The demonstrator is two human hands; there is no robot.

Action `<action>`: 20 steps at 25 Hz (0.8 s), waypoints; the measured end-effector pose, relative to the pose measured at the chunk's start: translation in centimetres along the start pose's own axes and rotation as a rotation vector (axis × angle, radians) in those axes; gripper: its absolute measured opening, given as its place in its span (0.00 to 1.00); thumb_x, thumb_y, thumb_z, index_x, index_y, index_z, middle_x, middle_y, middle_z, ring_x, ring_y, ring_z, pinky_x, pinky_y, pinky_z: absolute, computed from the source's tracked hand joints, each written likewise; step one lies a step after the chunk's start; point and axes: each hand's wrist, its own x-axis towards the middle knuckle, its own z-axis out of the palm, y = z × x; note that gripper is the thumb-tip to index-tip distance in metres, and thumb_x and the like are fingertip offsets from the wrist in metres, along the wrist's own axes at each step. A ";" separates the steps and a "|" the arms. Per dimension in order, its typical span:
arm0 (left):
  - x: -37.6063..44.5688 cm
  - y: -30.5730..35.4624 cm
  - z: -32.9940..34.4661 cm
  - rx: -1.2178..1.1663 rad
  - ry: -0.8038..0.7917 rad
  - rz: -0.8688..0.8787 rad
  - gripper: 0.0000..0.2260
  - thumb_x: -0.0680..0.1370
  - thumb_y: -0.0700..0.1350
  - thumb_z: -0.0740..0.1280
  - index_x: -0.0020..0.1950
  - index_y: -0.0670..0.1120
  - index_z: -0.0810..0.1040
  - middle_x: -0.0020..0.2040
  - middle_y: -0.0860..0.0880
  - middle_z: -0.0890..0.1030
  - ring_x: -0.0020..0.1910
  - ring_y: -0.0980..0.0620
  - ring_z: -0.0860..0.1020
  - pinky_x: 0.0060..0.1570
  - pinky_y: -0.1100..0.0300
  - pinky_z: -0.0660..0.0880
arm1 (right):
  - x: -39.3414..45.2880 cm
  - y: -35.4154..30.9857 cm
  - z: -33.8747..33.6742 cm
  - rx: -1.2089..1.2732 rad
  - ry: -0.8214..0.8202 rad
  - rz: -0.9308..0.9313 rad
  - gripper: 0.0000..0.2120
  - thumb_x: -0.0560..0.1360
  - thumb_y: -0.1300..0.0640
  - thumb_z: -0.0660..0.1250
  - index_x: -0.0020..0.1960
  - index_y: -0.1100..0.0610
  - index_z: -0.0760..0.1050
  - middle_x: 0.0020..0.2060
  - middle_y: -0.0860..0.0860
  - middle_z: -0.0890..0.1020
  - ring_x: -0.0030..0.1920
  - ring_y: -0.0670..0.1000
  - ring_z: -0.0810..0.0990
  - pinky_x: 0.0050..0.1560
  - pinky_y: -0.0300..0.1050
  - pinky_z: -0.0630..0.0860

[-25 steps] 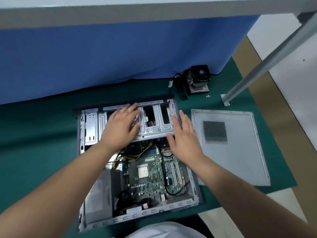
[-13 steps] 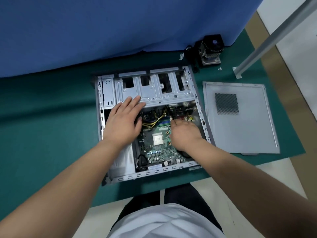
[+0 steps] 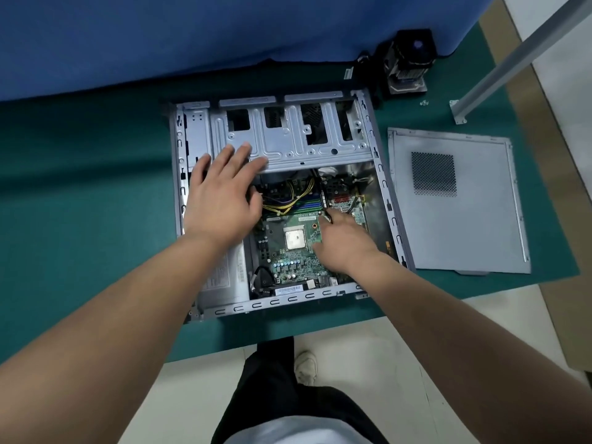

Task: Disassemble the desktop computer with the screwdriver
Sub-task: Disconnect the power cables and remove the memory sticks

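The open desktop case (image 3: 382, 187) lies flat on the green mat (image 3: 80, 219). Its metal drive cage (image 3: 298, 145) spans the far end, and the green motherboard (image 3: 288, 264) with a bare CPU (image 3: 294, 238) fills the middle. My left hand (image 3: 221, 200) rests flat on the cage's near left edge, fingers straight. My right hand (image 3: 346, 245) reaches inside the case over the board, its fingertips pinching a black cable (image 3: 320, 187) just right of the CPU. No screwdriver is in view.
The removed side panel (image 3: 455, 225) lies right of the case. A black CPU cooler (image 3: 410, 59) and loose screws (image 3: 423, 103) sit at the far right by a slanted metal leg (image 3: 512, 59). A blue cloth (image 3: 160, 43) hangs behind. The grey power supply (image 3: 227, 274) fills the case's near left corner.
Both hands came off the top of the drive cage. My left hand slid to the cage's near left edge, and my right hand dropped into the case onto the black cable. The camera tilted down.
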 end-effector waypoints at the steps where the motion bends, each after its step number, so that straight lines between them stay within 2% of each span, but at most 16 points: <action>1: 0.0 0.0 0.1 -0.003 0.006 -0.003 0.25 0.78 0.54 0.56 0.77 0.59 0.67 0.81 0.52 0.65 0.81 0.48 0.60 0.79 0.43 0.52 | -0.1 0.0 -0.1 0.033 0.030 -0.008 0.31 0.82 0.47 0.61 0.81 0.57 0.59 0.81 0.56 0.56 0.80 0.60 0.57 0.78 0.58 0.62; 5: 0.0 -0.1 0.3 -0.035 0.041 -0.030 0.25 0.78 0.52 0.59 0.76 0.58 0.69 0.80 0.52 0.66 0.80 0.49 0.60 0.80 0.47 0.50 | 0.0 0.0 -0.5 0.037 0.177 -0.056 0.24 0.82 0.47 0.62 0.74 0.57 0.70 0.70 0.57 0.69 0.71 0.60 0.68 0.72 0.57 0.67; 8: 0.0 -0.1 0.4 -0.045 0.052 -0.030 0.24 0.78 0.52 0.59 0.76 0.57 0.70 0.80 0.52 0.67 0.80 0.50 0.61 0.80 0.48 0.50 | 0.7 0.1 -0.6 0.028 0.239 -0.064 0.22 0.81 0.47 0.63 0.71 0.57 0.72 0.69 0.58 0.69 0.69 0.61 0.69 0.69 0.57 0.69; 11: 0.0 -0.1 0.4 -0.041 0.058 -0.025 0.25 0.78 0.52 0.59 0.76 0.57 0.70 0.80 0.52 0.67 0.80 0.51 0.61 0.80 0.48 0.50 | 2.2 -0.4 -0.7 0.023 0.389 -0.127 0.19 0.81 0.50 0.63 0.70 0.57 0.73 0.69 0.57 0.69 0.68 0.61 0.68 0.68 0.57 0.68; 13: 0.1 -0.1 0.4 -0.051 0.057 -0.024 0.26 0.77 0.52 0.58 0.76 0.57 0.70 0.80 0.53 0.67 0.80 0.51 0.61 0.80 0.49 0.50 | 3.8 -0.7 -1.2 0.064 0.466 -0.199 0.17 0.83 0.52 0.60 0.68 0.58 0.74 0.62 0.57 0.74 0.65 0.61 0.71 0.63 0.55 0.70; 15: 0.0 -0.3 0.6 -0.045 0.062 -0.026 0.26 0.77 0.53 0.57 0.76 0.58 0.70 0.79 0.54 0.68 0.80 0.52 0.61 0.80 0.49 0.49 | 5.7 -1.2 -1.9 0.140 0.482 -0.219 0.12 0.84 0.55 0.58 0.60 0.59 0.76 0.49 0.56 0.76 0.57 0.62 0.76 0.52 0.51 0.70; 17: 0.2 -0.4 0.6 -0.043 0.073 -0.021 0.26 0.77 0.53 0.57 0.76 0.58 0.70 0.79 0.54 0.68 0.80 0.53 0.61 0.80 0.50 0.50 | 7.7 -1.4 -2.6 0.175 0.451 -0.138 0.08 0.82 0.57 0.59 0.51 0.58 0.76 0.43 0.56 0.76 0.47 0.62 0.78 0.46 0.48 0.69; 18: 0.2 -0.4 0.7 -0.044 0.075 -0.018 0.26 0.77 0.53 0.57 0.76 0.58 0.70 0.79 0.55 0.68 0.80 0.54 0.61 0.80 0.50 0.50 | 8.5 -1.2 -2.8 0.181 0.417 -0.106 0.07 0.80 0.58 0.61 0.51 0.56 0.77 0.44 0.57 0.78 0.45 0.61 0.77 0.46 0.48 0.71; 20: 0.2 -0.4 0.8 -0.040 0.076 -0.018 0.26 0.77 0.53 0.57 0.76 0.58 0.70 0.79 0.55 0.68 0.80 0.54 0.61 0.80 0.50 0.50 | 9.7 -0.8 -3.0 0.213 0.353 -0.114 0.12 0.79 0.58 0.64 0.60 0.53 0.80 0.51 0.60 0.81 0.50 0.61 0.79 0.51 0.48 0.75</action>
